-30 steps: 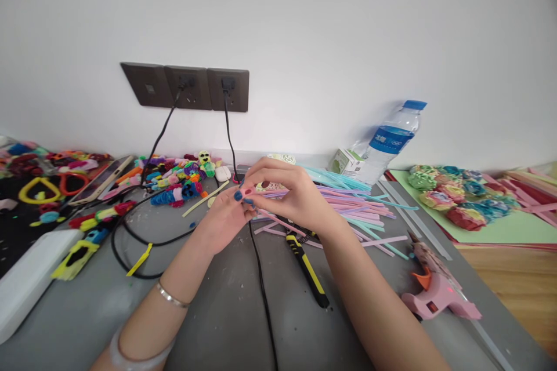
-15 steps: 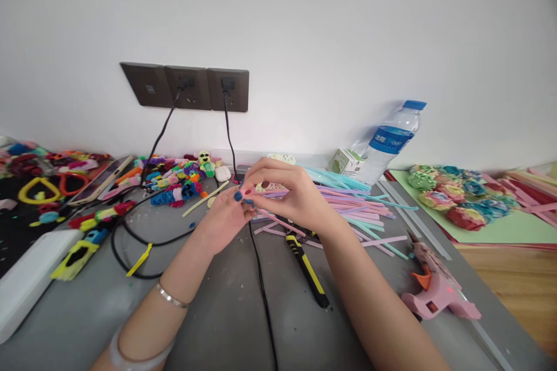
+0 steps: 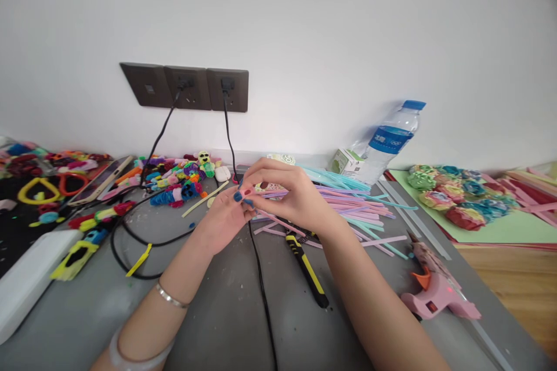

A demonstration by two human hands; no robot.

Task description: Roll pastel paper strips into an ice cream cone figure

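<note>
My left hand [image 3: 229,213] and my right hand [image 3: 290,192] meet above the middle of the grey table, fingertips pressed together. Between them a small pinkish bit [image 3: 248,192] shows, mostly covered by the fingers, and its kind is unclear. Thumb and fingers of the right hand are pinched, while the left hand's fingers are curled and partly hidden. Behind and right of the hands lies a loose bundle of pink, purple and turquoise fuzzy pipe cleaners [image 3: 357,204]. A black and yellow tool handle [image 3: 308,271] rests below the right wrist.
A pink glue gun [image 3: 439,297] lies at the right, near green paper [image 3: 500,231] with paper flowers. A water bottle [image 3: 389,142] leans against the wall. Black cable [image 3: 261,290] runs under the hands. Fuzzy figures [image 3: 180,182] and a white box-like object [image 3: 35,278] occupy the left.
</note>
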